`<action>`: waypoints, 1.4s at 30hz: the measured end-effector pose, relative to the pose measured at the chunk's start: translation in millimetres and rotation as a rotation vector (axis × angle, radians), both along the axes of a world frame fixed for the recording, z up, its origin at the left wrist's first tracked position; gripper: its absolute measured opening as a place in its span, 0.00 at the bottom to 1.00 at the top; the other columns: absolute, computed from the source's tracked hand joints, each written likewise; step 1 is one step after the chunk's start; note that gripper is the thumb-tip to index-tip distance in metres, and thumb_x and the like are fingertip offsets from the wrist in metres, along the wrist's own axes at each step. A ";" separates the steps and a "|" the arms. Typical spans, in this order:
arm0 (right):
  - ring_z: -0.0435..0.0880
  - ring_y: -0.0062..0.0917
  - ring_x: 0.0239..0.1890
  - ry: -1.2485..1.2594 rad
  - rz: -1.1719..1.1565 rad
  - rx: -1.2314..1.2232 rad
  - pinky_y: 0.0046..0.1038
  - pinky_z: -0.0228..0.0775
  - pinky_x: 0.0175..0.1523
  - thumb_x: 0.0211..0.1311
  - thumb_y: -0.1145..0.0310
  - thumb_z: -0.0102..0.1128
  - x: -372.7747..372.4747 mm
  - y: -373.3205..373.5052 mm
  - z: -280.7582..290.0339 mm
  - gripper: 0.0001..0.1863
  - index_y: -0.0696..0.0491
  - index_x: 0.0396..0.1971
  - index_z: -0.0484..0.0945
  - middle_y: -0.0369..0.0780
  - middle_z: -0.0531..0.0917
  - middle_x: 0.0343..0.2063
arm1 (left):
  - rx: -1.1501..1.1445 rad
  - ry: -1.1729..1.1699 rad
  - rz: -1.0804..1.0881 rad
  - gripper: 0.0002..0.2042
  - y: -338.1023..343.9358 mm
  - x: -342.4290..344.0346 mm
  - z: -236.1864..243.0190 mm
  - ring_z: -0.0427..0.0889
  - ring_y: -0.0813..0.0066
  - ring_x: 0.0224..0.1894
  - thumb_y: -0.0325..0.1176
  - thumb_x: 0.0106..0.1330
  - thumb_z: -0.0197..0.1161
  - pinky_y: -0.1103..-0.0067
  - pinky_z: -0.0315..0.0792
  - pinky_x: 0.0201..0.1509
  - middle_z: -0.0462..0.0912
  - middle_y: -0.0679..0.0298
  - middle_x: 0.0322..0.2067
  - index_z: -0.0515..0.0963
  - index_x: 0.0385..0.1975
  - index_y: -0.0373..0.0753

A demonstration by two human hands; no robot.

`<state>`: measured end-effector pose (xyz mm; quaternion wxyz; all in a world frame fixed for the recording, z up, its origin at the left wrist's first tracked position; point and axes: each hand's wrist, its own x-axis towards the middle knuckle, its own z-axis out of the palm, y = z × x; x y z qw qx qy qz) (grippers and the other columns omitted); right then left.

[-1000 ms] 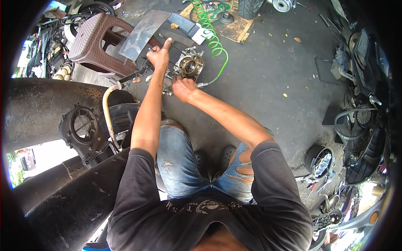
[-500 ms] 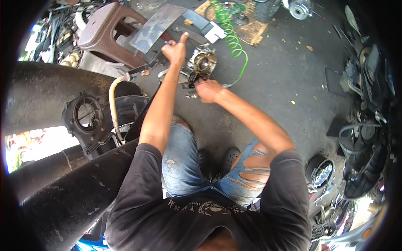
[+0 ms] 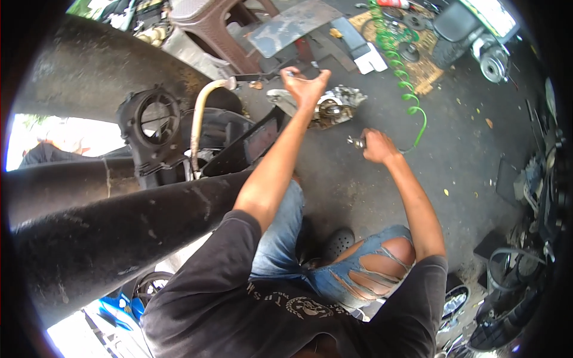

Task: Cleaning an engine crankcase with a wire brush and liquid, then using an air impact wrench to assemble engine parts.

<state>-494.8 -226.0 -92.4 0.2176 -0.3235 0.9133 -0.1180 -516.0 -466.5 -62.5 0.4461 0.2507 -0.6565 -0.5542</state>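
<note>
My right hand is closed round a small metal air blow gun, its tip pointing left and apart from the engine casing. A green coiled air hose runs up from beside this hand. The greasy metal engine casing, with a round bore, rests on the dark floor ahead of me. Just above its left side is my left hand, fingers curled and thumb sticking out. Whatever those fingers grip, if anything, I cannot make out against the dark parts behind.
A brown plastic stool and a grey metal sheet stand beyond my left hand. Big dark pipes and a black fan cover fill the left. Scrap parts line the right. Stained cardboard lies far ahead.
My right hand has drawn back from the casing toward the right with the air blow gun. My left hand stays by the casing. The whole view has swung left.
</note>
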 end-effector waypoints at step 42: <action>0.80 0.41 0.53 -0.214 -0.064 0.064 0.39 0.73 0.57 0.55 0.57 0.66 -72.0 -49.9 48.5 0.20 0.56 0.43 0.82 0.49 0.81 0.48 | -0.019 0.058 -0.469 0.29 -1.9 49.5 15.4 0.83 0.67 0.45 0.13 0.49 0.38 0.76 0.74 0.50 0.80 0.48 0.45 0.69 0.56 0.24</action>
